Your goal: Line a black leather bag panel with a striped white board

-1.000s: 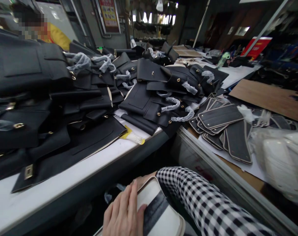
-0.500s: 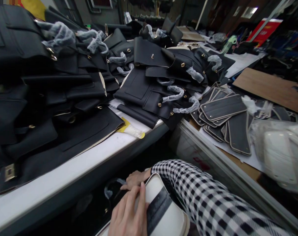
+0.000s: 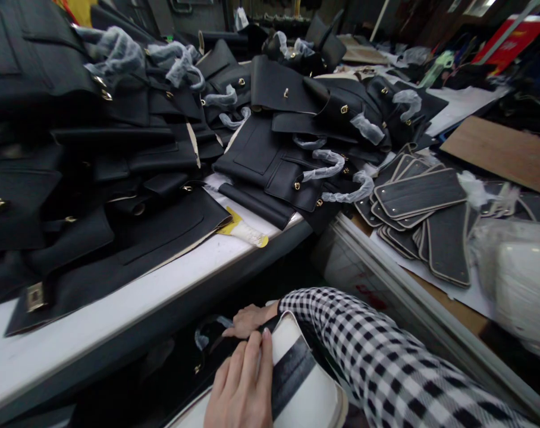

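In the lower middle I have a bag (image 3: pixel 303 389) with a black outer side and a white panel crossed by a dark stripe. My left hand (image 3: pixel 243 380) lies over its upper edge, fingers close together and bent round it, thumb hidden. Beyond it, my right hand (image 3: pixel 248 321) reaches in from the right in a checked sleeve (image 3: pixel 354 339) and grips the bag's far black edge, its fingers partly hidden. A plastic-wrapped handle (image 3: pixel 203 337) shows just left of my right hand, against the dark space below the table.
Black bags (image 3: pixel 261 154) with wrapped handles and gold fittings pile up on the white table (image 3: pixel 181 270). On the right, a stack of dark edged panels (image 3: pixel 419 193) lies near a plastic-covered white bundle (image 3: pixel 520 279). A brown board (image 3: pixel 502 151) is behind them.
The whole view has shifted, so the table contents appear further right. Both hands keep their hold on the bag, with my left fingers slightly more drawn together.
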